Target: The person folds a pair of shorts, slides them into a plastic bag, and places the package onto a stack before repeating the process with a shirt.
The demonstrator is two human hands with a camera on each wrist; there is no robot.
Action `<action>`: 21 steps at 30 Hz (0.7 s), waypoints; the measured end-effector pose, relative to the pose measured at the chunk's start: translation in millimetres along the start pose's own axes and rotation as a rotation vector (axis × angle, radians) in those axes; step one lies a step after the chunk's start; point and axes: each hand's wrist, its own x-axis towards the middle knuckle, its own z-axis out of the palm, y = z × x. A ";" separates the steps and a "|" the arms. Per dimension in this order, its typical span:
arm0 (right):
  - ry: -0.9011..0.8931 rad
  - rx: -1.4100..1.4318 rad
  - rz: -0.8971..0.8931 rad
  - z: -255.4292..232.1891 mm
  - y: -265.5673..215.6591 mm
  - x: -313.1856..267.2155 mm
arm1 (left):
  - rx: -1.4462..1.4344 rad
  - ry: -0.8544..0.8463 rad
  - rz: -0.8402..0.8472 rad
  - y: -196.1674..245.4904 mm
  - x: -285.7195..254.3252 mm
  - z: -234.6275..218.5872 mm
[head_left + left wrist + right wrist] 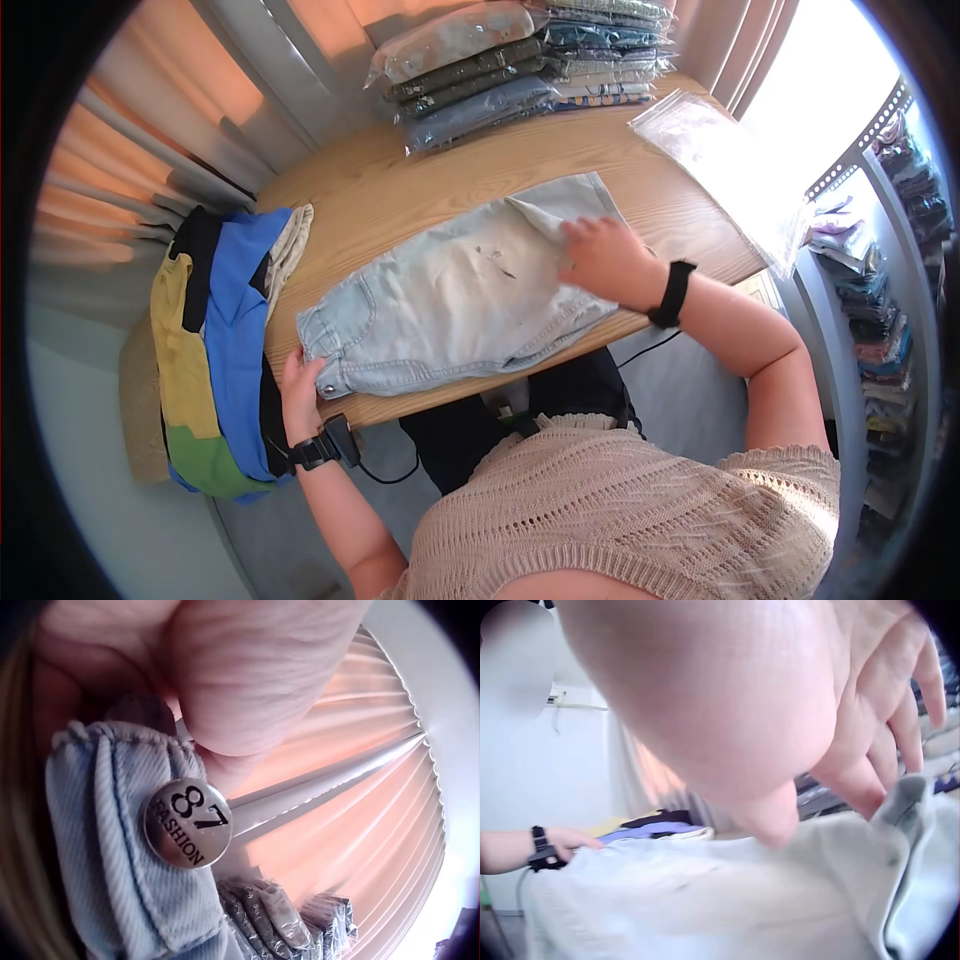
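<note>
Only readable text: metal button [186, 823] on waistband of the light denim shorts [455, 295], stamped "87" with "FASHION" underneath, seen in left wrist view. Nothing legible on the bagged clothes [520, 60] or elsewhere.

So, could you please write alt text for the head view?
A person folds pale denim shorts on a wooden table: left hand grips the waistband, right hand presses a folded leg. Bagged clothes sit behind.
</note>
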 end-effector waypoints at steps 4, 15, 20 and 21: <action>0.414 -0.172 0.561 -2.1 74.2 4.3 | -0.029 -0.037 0.002 1.4 -5.4 1.1; 0.220 0.687 -0.169 14.2 0.9 -65.2 | 0.866 -0.351 0.916 39.6 -93.2 167.4; 0.279 0.672 -0.169 22.2 -20.5 -60.8 | 0.946 -0.419 0.938 20.5 -92.9 192.7; 0.294 0.669 -0.166 24.3 -21.1 -60.9 | 0.947 -0.420 0.939 16.8 -91.0 192.3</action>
